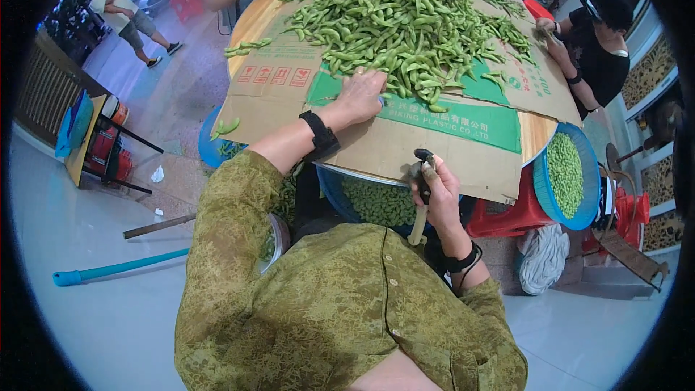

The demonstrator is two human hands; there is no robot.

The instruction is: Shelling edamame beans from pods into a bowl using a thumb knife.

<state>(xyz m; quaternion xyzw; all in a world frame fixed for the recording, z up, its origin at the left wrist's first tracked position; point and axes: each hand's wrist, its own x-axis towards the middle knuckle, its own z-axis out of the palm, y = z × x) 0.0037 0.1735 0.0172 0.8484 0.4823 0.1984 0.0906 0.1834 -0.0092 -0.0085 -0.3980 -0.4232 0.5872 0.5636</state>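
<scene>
While the pod heap (391, 22) lies on cardboard (362, 153), 2 hands are apart.
At the heap's near edge the left hand (361, 98) curls down, grip hidden; clear of the heap, the right hand (440, 192) closes around a pale-handled tool (418, 224). Drawing edge pods (428, 87) singly seems tidiest. Pods look plump, curved; cardboard flat; right of the heap, a smooth blue basin (579, 221).

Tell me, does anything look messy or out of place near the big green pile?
A little. A few pods lie apart from the pile, near the cardboard's left edge. A crumpled white scrap sits on the floor, looking like litter.
</scene>
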